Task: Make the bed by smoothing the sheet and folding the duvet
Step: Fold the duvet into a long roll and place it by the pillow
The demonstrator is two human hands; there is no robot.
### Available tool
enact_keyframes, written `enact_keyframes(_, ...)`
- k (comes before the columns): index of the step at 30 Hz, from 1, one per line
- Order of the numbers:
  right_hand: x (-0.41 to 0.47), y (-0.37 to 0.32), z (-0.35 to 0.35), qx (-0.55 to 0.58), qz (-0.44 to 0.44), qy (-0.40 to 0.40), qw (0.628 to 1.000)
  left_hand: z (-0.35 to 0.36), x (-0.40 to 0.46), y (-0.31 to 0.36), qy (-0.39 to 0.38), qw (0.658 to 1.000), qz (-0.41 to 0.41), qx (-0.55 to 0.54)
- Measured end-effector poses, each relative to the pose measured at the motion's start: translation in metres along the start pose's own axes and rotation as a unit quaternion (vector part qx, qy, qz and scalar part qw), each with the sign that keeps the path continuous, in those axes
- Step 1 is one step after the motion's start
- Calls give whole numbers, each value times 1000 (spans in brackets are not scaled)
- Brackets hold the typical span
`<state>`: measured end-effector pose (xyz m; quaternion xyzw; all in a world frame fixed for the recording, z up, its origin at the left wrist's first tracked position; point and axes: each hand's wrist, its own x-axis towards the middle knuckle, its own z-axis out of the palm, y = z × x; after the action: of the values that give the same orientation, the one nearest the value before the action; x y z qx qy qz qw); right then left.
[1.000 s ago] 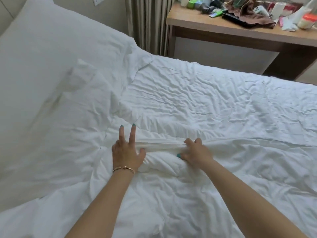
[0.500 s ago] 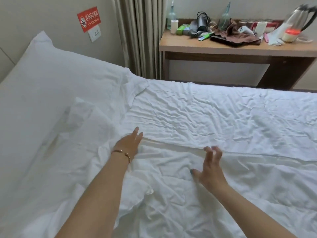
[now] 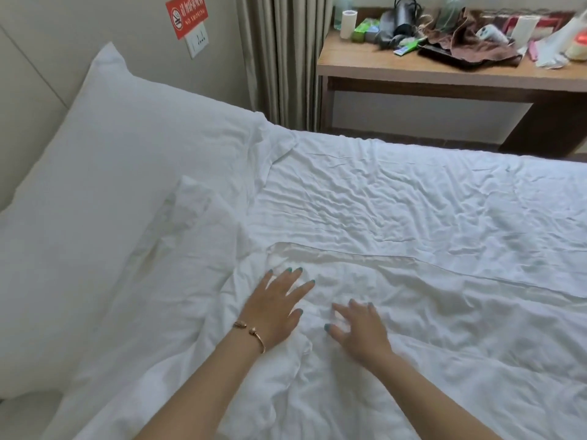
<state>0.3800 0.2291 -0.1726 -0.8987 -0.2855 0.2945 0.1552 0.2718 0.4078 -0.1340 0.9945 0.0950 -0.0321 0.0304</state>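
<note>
white sheet (image 3: 397,198) covers far half of bed, heavily creased. duvet (image 3: 428,350) on near half, rumpled, top edge running l to r just past the hands. left hand (image 3: 276,304) flat on duvet, fingers spread wide. right hand (image 3: 360,328) beside it, fingers loosely spread, touching duvet.

Two flat hands (image 3: 279,300) (image 3: 359,328) on rumpled duvet (image 3: 413,344)

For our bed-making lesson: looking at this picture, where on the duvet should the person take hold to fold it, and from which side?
Best guess: grip the duvet along its top hem, the straight folded edge running across the bed just beyond both hands. Come from the near side, where the person stands, with the left hand and right hand apart. The hem lies raised above the sheet, so fingers should slide under it easily.
</note>
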Motion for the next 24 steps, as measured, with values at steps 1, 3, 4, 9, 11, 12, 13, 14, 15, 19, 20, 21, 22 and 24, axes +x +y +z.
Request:
enact_keyframes(1, -11, -15, 1, 113, -5, -40, 993, -6, -19, -3, 39, 999, 2, -8)
enact_keyframes(3, -26, -46, 3, 272, 9, -142, 952, -14, -53, -19, 42, 998, -34, -12)
enact_keyframes(4, -29, -61, 6, 271, 4, -172, 947, -16, -67, -30, 25, 998, -65, -8)
enact_keyframes(9, -19, -113, 21, 130, -48, -180, 974, -29, -98, -87, 13, 972, -234, 15)
enact_keyframes(11, -16, -128, 14, 105, -62, -178, 976, -39, -91, -111, 47, 947, -318, -16)
enact_keyframes(12, -14, -132, 11, 78, -61, -182, 978, -43, -87, -122, 63, 927, -366, -46)
enact_keyframes(13, -11, -131, 10, 59, -50, -189, 979, -48, -83, -131, 72, 904, -415, -73)
enact_keyframes(14, -8, -130, 9, 66, -38, -198, 977, -51, -79, -139, 60, 887, -450, -86)
enact_keyframes(15, -5, -128, 7, 94, -29, -212, 972, -53, -75, -144, 34, 880, -465, -92)
enact_keyframes(19, -10, -132, 6, 159, -1, -257, 953, -57, -68, -135, -18, 904, -424, -58)
enact_keyframes(20, -13, -134, 8, 163, 7, -255, 953, -55, -69, -127, -24, 914, -400, -66)
enact_keyframes(21, -18, -135, 9, 164, 11, -245, 955, -52, -71, -117, -23, 921, -384, -65)
enact_keyframes(22, -24, -135, 8, 165, 8, -224, 961, -51, -72, -108, -10, 924, -380, -48)
enact_keyframes(24, -38, -129, 0, 173, -13, -188, 967, -47, -70, -91, 32, 923, -380, -46)
